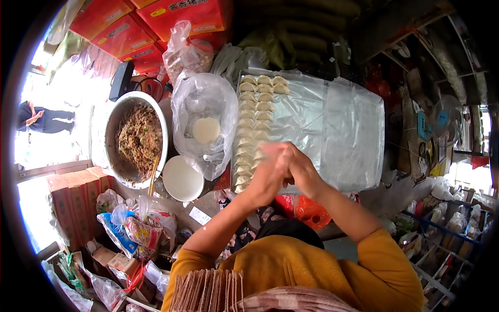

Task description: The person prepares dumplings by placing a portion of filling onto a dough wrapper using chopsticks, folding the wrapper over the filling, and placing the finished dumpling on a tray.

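Printed lettering is borne by red cartons [125, 37], of which at least four can be counted beyond the far left corner of the plastic-lined tray [351, 140]; small yellow marks are also seen on them. Print is likewise carried by the brown cartons [80, 205], stacked well to the left of the tray.

The left hand [270, 172] and the right hand [300, 162] are brought together above the near left part of the tray, touching each other. The fingers of each grip are bent inward and slightly blurred; whether anything is grasped between them cannot be told, since the inside of both grips is hidden.

Half-moon dumplings [247, 105] are laid along the left edge of the tray in three columns: about thirteen are counted in the leftmost, two in the third at the far end, and the middle column is partly covered by the hands, so its total cannot be given. The right part of the tray is covered by film alone.

Just left of the tray, one round dough wrapper [206, 130] is seen in an open clear plastic bag [189, 93]. One white bowl [183, 178] is set near the tray's left side, and farther left one metal basin [110, 138] is filled with minced filling [139, 136], with chopsticks [154, 174] rested at its near edge.
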`<state>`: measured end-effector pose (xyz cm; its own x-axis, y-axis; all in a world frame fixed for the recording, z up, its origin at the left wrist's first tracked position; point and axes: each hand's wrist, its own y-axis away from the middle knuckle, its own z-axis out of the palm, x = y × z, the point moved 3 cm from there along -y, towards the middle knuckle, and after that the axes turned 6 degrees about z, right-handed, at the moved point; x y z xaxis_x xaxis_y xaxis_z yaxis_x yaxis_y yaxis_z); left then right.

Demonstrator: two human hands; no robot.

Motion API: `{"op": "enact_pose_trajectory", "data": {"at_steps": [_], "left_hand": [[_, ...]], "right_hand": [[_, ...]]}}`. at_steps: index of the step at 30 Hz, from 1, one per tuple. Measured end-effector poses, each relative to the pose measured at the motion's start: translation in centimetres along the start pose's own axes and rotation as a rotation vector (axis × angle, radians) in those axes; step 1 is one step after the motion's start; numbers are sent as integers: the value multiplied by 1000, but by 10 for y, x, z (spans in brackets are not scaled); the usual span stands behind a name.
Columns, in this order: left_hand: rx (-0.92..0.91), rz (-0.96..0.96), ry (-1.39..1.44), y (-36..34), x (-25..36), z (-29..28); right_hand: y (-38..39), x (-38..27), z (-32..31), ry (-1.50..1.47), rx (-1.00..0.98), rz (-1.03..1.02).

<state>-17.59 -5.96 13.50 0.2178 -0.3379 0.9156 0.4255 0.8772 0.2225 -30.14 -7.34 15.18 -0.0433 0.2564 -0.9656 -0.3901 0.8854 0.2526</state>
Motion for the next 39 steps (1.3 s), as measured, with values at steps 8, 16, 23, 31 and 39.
{"op": "enact_pose_trajectory", "data": {"at_steps": [8, 16, 23, 31, 39], "left_hand": [[30, 134, -184, -31, -35, -16], [129, 268, -279, -61, -69, -32], [432, 185, -197, -14, -84, -51], [463, 89, -302, 8, -87, -61], [513, 140, -247, 23, -78, -71]], "right_hand": [[-23, 14, -47, 447, 25, -168], [-56, 42, -88, 529, 363, -73], [-127, 82, -118, 573, 486, -169], [-160, 104, -108, 882, 404, -331], [-160, 104, -106, 984, 343, -375]]}}
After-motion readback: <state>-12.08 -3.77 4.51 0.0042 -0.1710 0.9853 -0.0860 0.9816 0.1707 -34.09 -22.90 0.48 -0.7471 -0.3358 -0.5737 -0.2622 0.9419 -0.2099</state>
